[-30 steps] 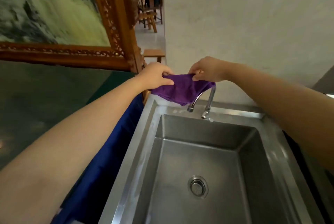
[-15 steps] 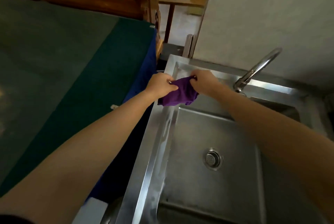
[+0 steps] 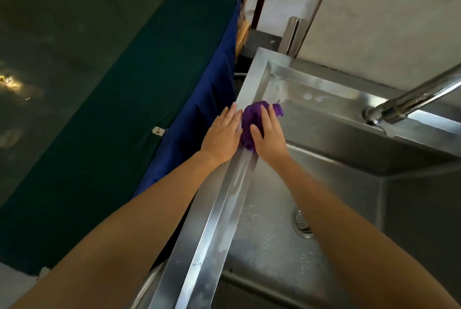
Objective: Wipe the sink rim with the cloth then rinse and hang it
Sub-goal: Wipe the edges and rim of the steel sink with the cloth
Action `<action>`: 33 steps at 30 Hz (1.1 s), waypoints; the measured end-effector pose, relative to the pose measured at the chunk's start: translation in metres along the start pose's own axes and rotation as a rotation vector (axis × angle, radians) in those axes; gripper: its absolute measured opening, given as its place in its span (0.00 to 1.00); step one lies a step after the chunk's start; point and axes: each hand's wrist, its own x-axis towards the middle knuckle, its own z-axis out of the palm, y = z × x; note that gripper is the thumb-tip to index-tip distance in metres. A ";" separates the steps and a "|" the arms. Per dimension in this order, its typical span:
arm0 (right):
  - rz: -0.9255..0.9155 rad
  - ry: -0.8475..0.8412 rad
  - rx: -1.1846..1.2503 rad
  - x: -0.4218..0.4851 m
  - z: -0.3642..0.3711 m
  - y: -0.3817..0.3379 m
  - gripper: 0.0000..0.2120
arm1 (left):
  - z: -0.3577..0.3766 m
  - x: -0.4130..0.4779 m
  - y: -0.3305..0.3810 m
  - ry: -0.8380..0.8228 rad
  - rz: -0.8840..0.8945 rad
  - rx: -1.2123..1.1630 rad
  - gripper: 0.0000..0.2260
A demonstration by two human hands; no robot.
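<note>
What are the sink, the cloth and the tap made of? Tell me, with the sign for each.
Sink: looks like stainless steel with a brushed finish, going by its sharp folded edges and streaky reflections.
Cloth: soft purple fabric, matte, perhaps microfibre, since it bunches into folds.
Tap: polished metal, likely chromed or steel, with bright mirror-like highlights along the spout.

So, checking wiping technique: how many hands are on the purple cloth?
2. The right hand lies flat on top of the purple cloth on the left sink rim; the left hand rests against its left edge.
</note>
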 end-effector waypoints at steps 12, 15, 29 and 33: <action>-0.058 0.069 -0.340 0.064 -0.006 0.027 0.29 | 0.023 -0.002 -0.008 0.111 0.020 0.128 0.22; -0.050 0.087 -0.140 0.080 -0.014 0.025 0.29 | 0.025 -0.001 -0.008 0.118 0.024 0.132 0.22; -0.114 0.250 -0.085 0.035 0.017 0.025 0.26 | 0.022 -0.004 -0.006 0.129 0.031 0.095 0.22; -0.084 0.238 -0.074 0.069 -0.002 0.019 0.23 | 0.019 -0.004 -0.004 0.146 0.024 0.162 0.22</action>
